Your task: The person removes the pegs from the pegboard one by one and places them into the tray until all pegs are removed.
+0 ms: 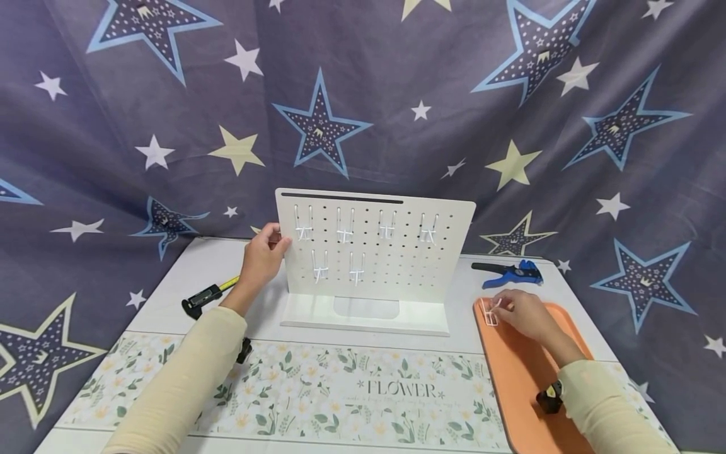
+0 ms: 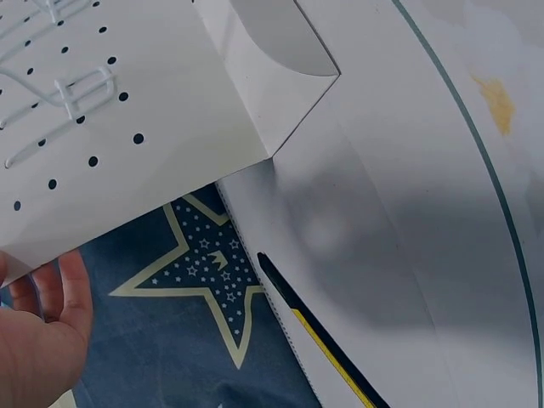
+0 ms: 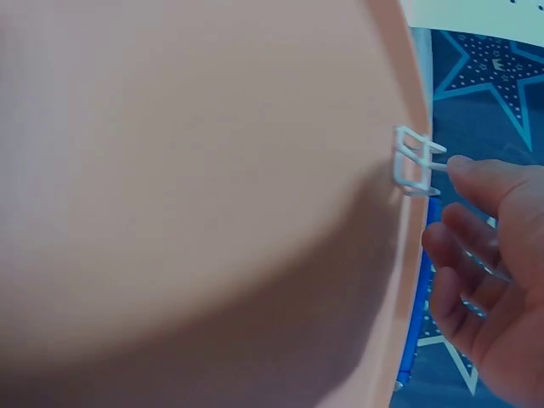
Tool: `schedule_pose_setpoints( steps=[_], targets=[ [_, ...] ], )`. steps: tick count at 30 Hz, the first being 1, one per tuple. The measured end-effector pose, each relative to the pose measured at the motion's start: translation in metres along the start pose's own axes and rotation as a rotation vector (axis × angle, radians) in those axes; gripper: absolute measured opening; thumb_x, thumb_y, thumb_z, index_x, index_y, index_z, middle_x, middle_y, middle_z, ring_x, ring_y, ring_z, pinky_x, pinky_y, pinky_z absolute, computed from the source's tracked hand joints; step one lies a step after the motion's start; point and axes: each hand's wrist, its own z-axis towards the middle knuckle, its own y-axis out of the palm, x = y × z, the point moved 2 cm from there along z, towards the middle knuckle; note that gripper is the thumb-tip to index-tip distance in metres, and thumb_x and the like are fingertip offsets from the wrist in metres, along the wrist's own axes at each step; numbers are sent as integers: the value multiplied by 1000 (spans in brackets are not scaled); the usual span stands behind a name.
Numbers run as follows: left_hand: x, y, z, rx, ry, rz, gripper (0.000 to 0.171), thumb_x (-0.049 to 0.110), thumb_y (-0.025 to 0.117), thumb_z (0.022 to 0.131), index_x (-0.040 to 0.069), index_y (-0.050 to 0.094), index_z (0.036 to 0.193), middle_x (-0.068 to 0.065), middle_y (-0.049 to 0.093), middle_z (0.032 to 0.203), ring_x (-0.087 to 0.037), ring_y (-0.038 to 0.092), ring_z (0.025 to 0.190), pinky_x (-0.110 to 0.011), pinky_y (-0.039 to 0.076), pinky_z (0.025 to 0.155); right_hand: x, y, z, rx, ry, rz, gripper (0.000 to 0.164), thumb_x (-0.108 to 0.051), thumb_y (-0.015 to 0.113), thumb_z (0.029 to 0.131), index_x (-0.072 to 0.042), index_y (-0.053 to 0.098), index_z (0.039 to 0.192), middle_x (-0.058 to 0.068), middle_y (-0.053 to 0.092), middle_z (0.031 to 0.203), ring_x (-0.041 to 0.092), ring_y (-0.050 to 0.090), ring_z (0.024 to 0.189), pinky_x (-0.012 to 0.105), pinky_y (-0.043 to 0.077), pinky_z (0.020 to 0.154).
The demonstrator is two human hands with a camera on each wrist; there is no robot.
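A white pegboard stands upright on its base, with several white wire hooks hung in two rows on its face. My left hand grips the board's left edge, thumb in front and the other fingers behind. At the right, my right hand pinches a white wire hook over the far left corner of the orange tray. In the right wrist view the thumb tip meets one prong of that hook, and the other fingers curl below it.
Behind the tray lies a blue and black hand tool. A black caliper-like tool with a yellow strip rests left of the board. A floral mat runs along the table's front, and a star-patterned cloth hangs behind.
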Motion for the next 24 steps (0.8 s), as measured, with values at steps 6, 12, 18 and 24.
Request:
schedule_pose_setpoints(
  steps=[6,12,18,24],
  targets=[
    [0,0,0,2,12,8,26,22,57,105,8,59,126,-15,66,108,-28,60,93,-35,49,77,-4,-19,-2,46,-18,-8,19,-19,76,90,-7,74,105,6,72,89,19,64,77,33,50,64],
    [0,-1,0,-1,17,10,26,23,57,105,8,59,126,-15,66,108,-27,60,92,-34,48,77,-12,-32,-2,81,-41,1,25,-18,78,88,-6,73,109,10,73,95,18,65,76,34,51,66],
    [-1,-1,0,-5,16,13,27,23,57,105,8,59,127,-16,66,109,-28,60,93,-35,49,78,-32,-39,1,118,-79,-2,22,-20,78,89,-10,74,109,10,73,97,15,63,77,34,49,68],
    [-2,0,0,-6,14,8,26,23,57,105,8,59,126,-15,66,109,-28,60,93,-36,50,79,-56,-35,5,149,-112,36,20,-17,78,89,-8,74,107,11,74,97,14,62,75,29,48,64]
  ],
)
